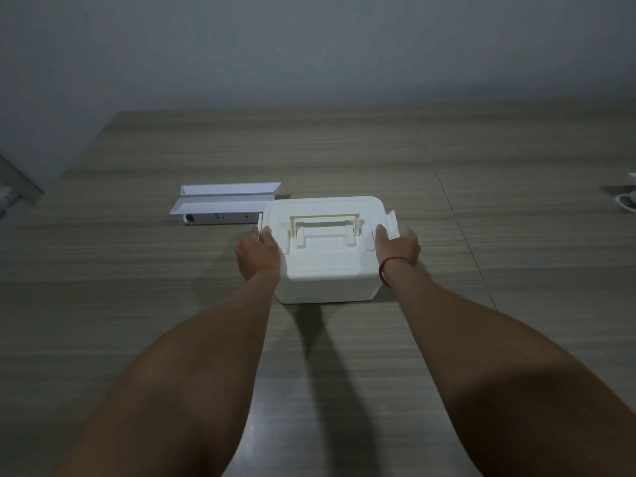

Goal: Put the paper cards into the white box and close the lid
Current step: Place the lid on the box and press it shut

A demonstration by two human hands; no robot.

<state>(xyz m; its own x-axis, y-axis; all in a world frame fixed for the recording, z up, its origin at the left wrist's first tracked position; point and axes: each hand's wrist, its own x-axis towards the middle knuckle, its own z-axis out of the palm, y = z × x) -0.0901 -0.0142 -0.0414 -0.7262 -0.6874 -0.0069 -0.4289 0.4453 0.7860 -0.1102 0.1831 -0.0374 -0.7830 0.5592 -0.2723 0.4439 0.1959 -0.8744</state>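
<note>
The white box [327,266] stands in the middle of the wooden table [137,304] with its lid [323,208] on and the cream handle [325,227] folded flat. My left hand [256,253] grips the left side latch. My right hand [399,246], a red string on its wrist, grips the right side latch [392,223], which sticks outward. No paper cards are visible; the box's inside is hidden.
Two long white trays [223,197] lie just behind the box on the left, over a white power strip [220,218]. A white object [626,203] sits at the table's right edge. A grey wall rises behind the table.
</note>
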